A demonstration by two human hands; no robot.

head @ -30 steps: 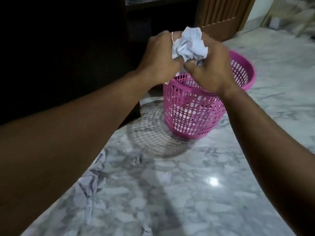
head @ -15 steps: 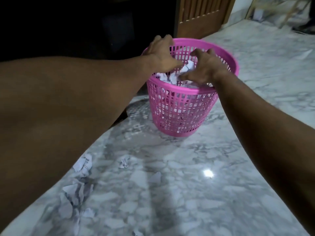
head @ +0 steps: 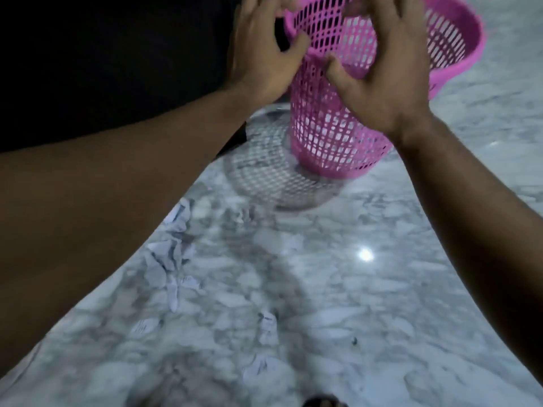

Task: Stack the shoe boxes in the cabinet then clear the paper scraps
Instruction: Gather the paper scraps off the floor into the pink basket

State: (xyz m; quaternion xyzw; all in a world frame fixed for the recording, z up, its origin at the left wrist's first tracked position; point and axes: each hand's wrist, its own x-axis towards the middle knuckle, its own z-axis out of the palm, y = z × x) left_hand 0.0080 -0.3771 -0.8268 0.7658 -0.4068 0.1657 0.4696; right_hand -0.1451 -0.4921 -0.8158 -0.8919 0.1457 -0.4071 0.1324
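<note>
hands: left [head: 261,57], right [head: 379,80] spread, empty | 1 pink basket [head: 332,136] | paper scraps [head: 169,259]: several, blurred

Both bare forearms reach forward. The left hand [head: 261,58] and right hand [head: 385,74] hang side by side, fingers spread, empty.

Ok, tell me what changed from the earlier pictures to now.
The crumpled paper held in both hands over the pink basket a second ago is gone from them. The left hand and right hand are now empty, fingers spread in front of the basket. Unchanged: the basket stands on the marble floor, scraps lying near the left arm.
</note>
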